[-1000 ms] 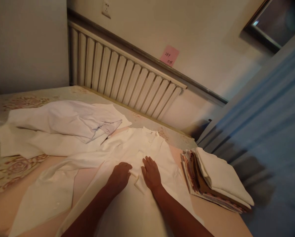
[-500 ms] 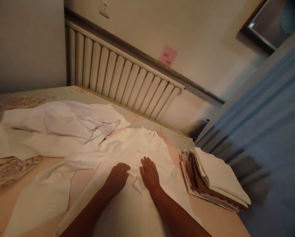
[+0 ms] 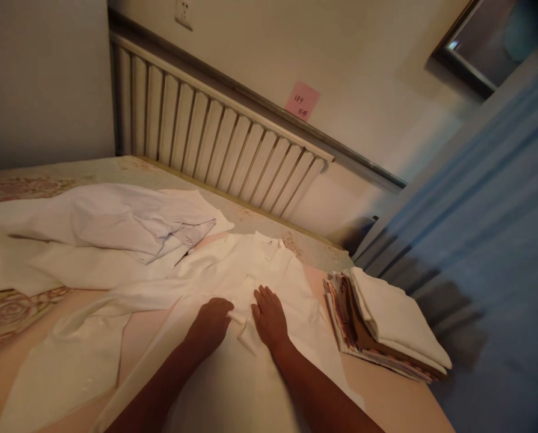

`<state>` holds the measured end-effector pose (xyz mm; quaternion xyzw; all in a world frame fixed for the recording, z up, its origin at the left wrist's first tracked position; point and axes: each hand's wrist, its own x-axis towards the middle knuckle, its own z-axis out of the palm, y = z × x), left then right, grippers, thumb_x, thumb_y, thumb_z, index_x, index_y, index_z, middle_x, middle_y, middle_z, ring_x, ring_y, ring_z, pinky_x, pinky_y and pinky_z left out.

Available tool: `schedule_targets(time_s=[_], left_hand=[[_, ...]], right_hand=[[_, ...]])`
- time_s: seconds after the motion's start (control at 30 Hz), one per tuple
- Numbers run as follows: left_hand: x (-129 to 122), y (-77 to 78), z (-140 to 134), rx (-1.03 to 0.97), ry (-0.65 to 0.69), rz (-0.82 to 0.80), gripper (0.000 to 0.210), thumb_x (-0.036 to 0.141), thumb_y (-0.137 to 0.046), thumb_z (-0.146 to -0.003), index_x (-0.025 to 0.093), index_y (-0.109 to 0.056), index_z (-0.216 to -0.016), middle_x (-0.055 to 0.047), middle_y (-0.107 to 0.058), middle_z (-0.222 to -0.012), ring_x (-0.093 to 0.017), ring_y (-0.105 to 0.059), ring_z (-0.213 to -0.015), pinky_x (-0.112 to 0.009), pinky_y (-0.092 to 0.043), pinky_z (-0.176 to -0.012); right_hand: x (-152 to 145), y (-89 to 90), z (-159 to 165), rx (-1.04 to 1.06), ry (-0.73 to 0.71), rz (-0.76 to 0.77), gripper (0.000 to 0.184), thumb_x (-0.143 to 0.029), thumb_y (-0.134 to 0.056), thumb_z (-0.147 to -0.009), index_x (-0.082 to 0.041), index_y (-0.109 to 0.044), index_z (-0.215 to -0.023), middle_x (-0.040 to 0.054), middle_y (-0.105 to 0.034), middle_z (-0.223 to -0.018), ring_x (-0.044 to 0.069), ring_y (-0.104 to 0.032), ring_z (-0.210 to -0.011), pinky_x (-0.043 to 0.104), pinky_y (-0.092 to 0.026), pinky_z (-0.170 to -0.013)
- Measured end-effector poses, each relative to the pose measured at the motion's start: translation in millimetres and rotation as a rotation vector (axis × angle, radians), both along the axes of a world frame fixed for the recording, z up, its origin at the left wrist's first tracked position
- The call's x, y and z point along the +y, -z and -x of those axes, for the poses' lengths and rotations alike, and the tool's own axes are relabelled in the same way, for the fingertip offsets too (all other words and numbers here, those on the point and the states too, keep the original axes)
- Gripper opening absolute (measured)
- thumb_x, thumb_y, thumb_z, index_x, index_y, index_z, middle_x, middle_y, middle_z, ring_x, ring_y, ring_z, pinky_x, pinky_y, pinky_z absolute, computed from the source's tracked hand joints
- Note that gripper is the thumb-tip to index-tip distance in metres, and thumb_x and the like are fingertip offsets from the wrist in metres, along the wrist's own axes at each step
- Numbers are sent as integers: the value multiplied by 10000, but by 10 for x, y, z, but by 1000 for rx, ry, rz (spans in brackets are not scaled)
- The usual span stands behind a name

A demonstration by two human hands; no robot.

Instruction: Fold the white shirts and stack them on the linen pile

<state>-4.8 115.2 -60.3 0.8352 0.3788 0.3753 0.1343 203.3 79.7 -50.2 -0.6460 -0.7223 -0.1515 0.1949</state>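
A white long-sleeved shirt (image 3: pixel 232 373) lies spread out before me, its collar pointing away and one sleeve stretched out to the left. On the middle of its front, my left hand (image 3: pixel 212 322) pinches the fabric between thumb and fingers. A few centimetres to the right, my right hand (image 3: pixel 270 316) rests flat on the shirt with its fingers stretched out. Between the two hands the cloth stands up in a small fold. The sleeve on the right side is not clearly visible.
More white garments (image 3: pixel 101 222) lie in a loose heap at the left. A stack of folded clothes (image 3: pixel 399 319) sits at the right, close to a blue curtain (image 3: pixel 512 252). Behind the pink and floral surface (image 3: pixel 399 391) runs a radiator (image 3: pixel 214 138) along the wall.
The view has shifted slightly, so everything appears a little further left. Both hands keep their places on the shirt, and the garments lie as before.
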Motion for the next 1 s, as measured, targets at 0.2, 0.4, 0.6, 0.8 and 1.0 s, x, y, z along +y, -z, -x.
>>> schedule_targets(time_s=[0.2, 0.4, 0.6, 0.8, 1.0], left_hand=[[7, 21, -2, -5, -7, -17, 287, 108, -459, -768, 176, -636, -983, -82, -668, -1019, -220, -574, -1014, -379, -453, -881], [20, 47, 0, 2, -7, -14, 292, 119, -452, -776, 176, -635, -996, -80, -668, -1038, -225, -568, -1028, -396, -450, -894], [29, 58, -8, 3, 1, -24, 294, 121, -441, -776, 168, -639, -988, -90, -671, -1027, -232, -576, -1018, -400, -459, -881], [21, 49, -10, -6, -11, -30, 290, 119, -455, -760, 180, -641, -974, -81, -675, -1019, -228, -581, -1014, -388, -462, -874], [15, 26, -7, -2, -6, -17, 296, 109, -452, -758, 178, -638, -977, -82, -674, -1018, -226, -583, -1008, -383, -464, -867]], right_hand=[[11, 30, -16, 2, -12, -17, 387, -263, -423, -944, -199, -520, -1313, 75, -498, -1396, 223, -375, -1343, 432, -298, -1098], [-4, -6, 1, -6, -13, -10, 382, -263, -418, -950, -200, -518, -1313, 72, -493, -1400, 222, -373, -1344, 428, -293, -1100], [-3, -12, 7, -8, 1, 1, 379, -265, -427, -945, -200, -523, -1306, 66, -490, -1404, 220, -373, -1343, 420, -296, -1101], [4, 23, -13, -13, -11, -29, 380, -266, -427, -947, -190, -522, -1307, 74, -500, -1394, 220, -368, -1347, 421, -289, -1103], [-4, 3, 0, -20, -6, -33, 376, -267, -426, -949, -203, -523, -1306, 72, -501, -1393, 214, -373, -1343, 412, -292, -1099]])
